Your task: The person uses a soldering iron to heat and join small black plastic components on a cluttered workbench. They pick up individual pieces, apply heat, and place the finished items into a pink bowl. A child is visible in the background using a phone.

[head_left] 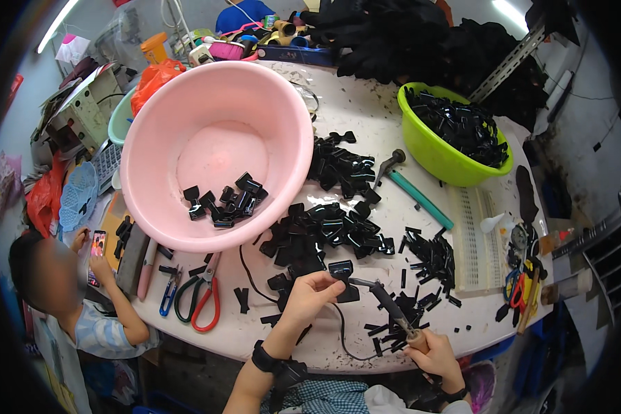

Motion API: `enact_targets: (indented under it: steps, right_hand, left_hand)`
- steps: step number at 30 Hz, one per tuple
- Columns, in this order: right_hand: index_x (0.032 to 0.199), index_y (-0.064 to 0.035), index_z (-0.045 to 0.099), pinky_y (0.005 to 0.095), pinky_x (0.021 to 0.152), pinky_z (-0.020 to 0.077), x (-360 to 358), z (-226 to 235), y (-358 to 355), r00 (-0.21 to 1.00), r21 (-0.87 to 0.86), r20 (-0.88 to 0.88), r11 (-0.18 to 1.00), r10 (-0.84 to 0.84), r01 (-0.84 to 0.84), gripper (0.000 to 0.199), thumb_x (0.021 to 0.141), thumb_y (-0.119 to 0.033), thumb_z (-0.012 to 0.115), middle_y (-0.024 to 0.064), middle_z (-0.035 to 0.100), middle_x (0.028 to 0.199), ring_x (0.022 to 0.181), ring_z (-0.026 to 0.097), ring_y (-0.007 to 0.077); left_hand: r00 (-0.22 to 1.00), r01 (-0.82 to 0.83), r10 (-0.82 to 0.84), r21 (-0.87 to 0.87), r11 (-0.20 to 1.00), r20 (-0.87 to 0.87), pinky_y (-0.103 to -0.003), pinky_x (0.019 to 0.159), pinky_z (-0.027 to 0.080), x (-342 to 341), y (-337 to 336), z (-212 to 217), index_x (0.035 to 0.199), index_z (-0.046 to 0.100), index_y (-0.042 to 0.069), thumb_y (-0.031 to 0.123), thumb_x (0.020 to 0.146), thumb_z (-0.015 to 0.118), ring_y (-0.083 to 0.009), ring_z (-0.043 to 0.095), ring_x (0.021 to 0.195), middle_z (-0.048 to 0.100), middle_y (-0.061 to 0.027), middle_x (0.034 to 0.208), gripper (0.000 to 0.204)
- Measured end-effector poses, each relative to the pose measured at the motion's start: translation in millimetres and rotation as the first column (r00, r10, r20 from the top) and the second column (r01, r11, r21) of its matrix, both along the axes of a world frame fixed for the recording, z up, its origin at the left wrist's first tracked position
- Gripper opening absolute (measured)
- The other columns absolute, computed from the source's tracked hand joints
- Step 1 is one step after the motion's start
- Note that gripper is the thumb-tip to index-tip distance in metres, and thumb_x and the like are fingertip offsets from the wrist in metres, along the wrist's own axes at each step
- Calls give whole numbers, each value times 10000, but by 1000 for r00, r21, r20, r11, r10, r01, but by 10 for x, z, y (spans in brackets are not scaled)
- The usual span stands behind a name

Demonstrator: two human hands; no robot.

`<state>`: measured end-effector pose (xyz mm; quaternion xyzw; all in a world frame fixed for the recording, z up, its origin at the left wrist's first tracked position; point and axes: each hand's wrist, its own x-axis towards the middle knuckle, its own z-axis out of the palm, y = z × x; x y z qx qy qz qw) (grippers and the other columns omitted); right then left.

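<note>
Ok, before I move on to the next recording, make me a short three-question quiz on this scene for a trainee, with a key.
1. What is held in the left hand and in the right hand?
2. True or false: the green basin is fuller than the pink basin.
3. What colours are the handles of the scissors lying below the pink basin in the picture? A) both blue B) one red, one dark green C) both yellow

Key:
1. Left: a glossy black piece; right: a wooden-handled tool.
2. True.
3. B.
</note>
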<state>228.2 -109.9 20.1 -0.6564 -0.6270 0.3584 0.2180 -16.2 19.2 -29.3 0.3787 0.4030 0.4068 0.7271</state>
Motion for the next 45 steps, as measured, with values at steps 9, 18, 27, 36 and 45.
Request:
enact_targets:
  steps: [9,18,27,36,45]
  right_hand:
    - [798,-22,545,320,473,439,11,-31,-5,999,10,30,999,35,-35,288,676,-235,696,138,563,594,516,580,282]
    - [791,-18,558,310,500,435,-8,-6,-9,998,-5,55,1000,5,-5,266,654,-202,692,134,562,594,525,575,269]
    - [808,-22,541,338,485,443,-9,-68,-27,997,0,72,1000,12,-12,288,681,-236,686,145,558,584,530,577,306]
    - [800,-28,515,346,454,438,-1,-160,-57,995,41,88,997,55,-59,298,691,-248,683,147,548,560,510,573,317]
    - [816,-20,552,313,501,442,-80,-58,-33,997,30,-4,997,-71,71,256,662,-174,688,128,570,605,528,580,248]
  left_hand:
    - [1000,5,-5,18,1000,18,-185,573,411,-24,7,22,826,609,11,136,763,643,-51,509,639,584,6,726,144]
    - [997,17,-18,5,1000,79,-182,572,407,-21,2,-11,841,613,9,110,760,641,-49,508,639,587,2,732,132]
    - [999,13,-14,39,999,34,-174,561,393,-17,5,-21,810,612,2,91,759,637,-41,495,613,579,5,701,106]
    - [1000,19,-19,64,998,1,-161,558,376,-1,1,38,793,609,-3,112,764,634,-34,489,608,577,13,692,121]
    - [944,-167,240,302,939,-225,-187,499,390,-88,-13,-18,771,550,-8,142,783,592,-38,465,601,539,7,675,157]
